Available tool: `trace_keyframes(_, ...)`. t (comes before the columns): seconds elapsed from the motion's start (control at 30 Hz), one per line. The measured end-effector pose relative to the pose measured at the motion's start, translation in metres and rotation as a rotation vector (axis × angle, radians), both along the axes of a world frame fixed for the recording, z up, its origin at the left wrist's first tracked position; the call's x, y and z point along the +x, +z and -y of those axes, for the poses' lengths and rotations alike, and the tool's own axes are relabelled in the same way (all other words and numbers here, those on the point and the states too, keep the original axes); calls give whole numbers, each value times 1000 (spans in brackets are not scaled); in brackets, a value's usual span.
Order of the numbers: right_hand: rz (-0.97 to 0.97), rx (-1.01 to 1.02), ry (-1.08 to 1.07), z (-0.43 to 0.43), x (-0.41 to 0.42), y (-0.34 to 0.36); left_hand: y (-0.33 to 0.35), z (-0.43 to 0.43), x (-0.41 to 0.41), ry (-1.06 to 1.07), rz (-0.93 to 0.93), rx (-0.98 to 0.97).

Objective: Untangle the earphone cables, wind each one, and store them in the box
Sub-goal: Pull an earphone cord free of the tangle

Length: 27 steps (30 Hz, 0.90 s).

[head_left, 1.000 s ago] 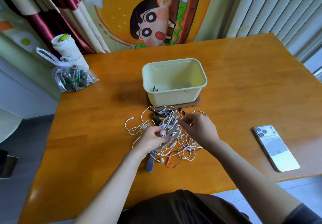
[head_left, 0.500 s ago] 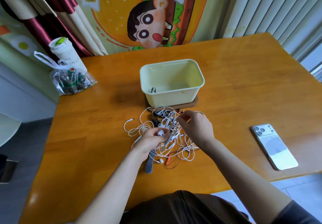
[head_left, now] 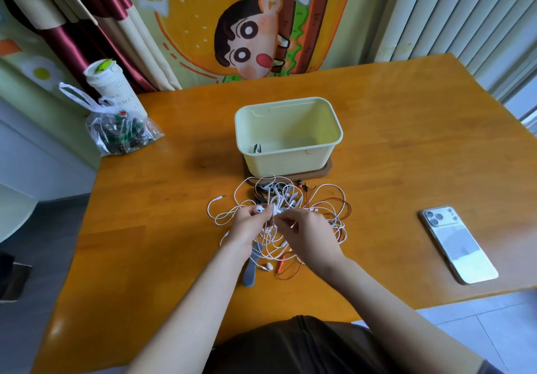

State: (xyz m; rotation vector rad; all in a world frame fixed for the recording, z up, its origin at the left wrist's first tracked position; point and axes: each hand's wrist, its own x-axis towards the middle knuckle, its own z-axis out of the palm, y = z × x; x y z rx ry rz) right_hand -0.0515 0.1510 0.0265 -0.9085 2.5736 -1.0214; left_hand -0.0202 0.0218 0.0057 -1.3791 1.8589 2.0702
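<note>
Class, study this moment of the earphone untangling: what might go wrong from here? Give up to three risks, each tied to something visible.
1. The left hand and the right hand both pinch the middle of the tangle of white earphone cables. Pulling them apart there may tighten knots.
2. The thin red wire is interlaced with that tangle, so tugging may drag or strain it.

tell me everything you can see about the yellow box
The box is pale yellow, plastic-looking, rectangular with rounded corners and a flared rim, open-topped and upright. It stands on a brown base at the middle of the table, just behind the tangled earphone cables. Inside, one small dark item lies in its left front corner.
</note>
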Motion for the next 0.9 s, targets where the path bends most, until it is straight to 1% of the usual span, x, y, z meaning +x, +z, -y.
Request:
trace_keyframes(0.1, -40, -73, -7, -2, 20, -8, 2, 2, -9, 237, -42, 257)
trace_keyframes(0.17, -25, -68, -9, -5, 26, -13, 7, 4, -12, 317, -105, 425)
trace_keyframes(0.23, 17, -53, -28, -9, 24, -16, 14, 5, -11, 339, -159, 521)
trace_keyframes(0.33, 42, -35, -86, -16, 14, -17, 20, 5, -8, 329, -200, 573)
trace_keyframes(0.43, 33, 9, -99, -21, 9, -23, 21, 2, -8, 300, -194, 579)
trace_keyframes(0.53, 70, 62, -117, -23, 8, -32, 17, -4, -5, 202, -170, 577)
trace_keyframes(0.6, 121, 84, -125, -26, 1, -33, 15, -5, -2, 84, -152, 554)
trace_keyframes(0.67, 163, 105, -104, -29, -10, -31, 15, -2, 3, -79, -119, 468)
trace_keyframes(0.73, 171, 148, -65, -31, -23, -25, 14, 3, 8, -311, -57, 268)
trace_keyframes(0.8, 122, 255, -5, -30, -36, -19, 16, 5, 11, -483, 13, 60)
trace_keyframes(0.83, 98, 308, 31, -28, -42, -17, 17, 4, 12, -521, 36, -5)
trace_keyframes(0.9, 90, 388, 95, -24, -48, -13, 16, 2, 10, -555, 45, -67)
